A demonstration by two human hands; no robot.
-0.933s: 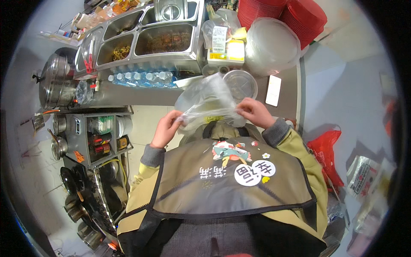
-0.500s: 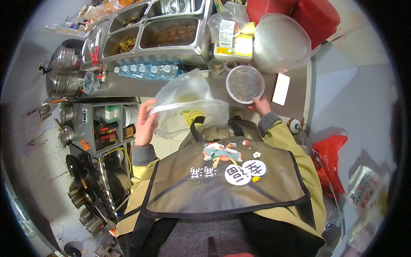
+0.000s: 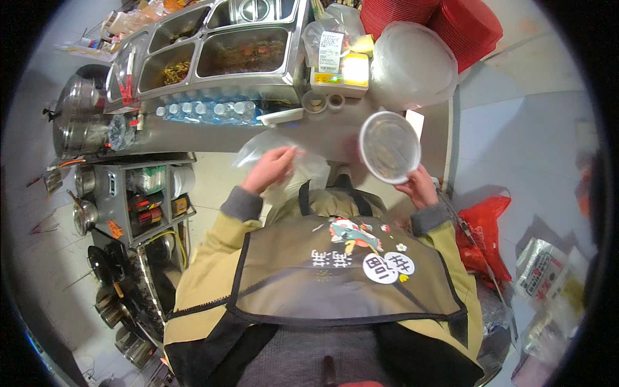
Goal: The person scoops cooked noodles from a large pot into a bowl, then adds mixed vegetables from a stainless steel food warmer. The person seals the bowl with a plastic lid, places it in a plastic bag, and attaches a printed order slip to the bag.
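My left hand (image 3: 272,169) is closed on a thin clear plastic bag (image 3: 253,149), which hangs in front of the counter's near edge, partly behind the fingers. My right hand (image 3: 419,187) grips the near rim of a round tub with a see-through lid (image 3: 389,145). The tub is lifted and tilted, its lid facing up toward me; what lies inside is blurred. Behind it, a flat white phone-like slab (image 3: 414,122) lies partly covered on the counter. The bag and the tub are apart.
On the grey counter (image 3: 213,137) stand steel food pans (image 3: 244,55), bottles of water (image 3: 206,111), small cups (image 3: 314,102) and a yellow-and-white device (image 3: 340,76). Stacked clear lids (image 3: 412,64) and red bowls (image 3: 474,32) rise at back right. A shelf with pans (image 3: 138,193) is left.
The tub has been lifted off the counter and brought right and nearer, tilting. My left hand has moved right and inward with the bag, which now hangs lower and more bunched.
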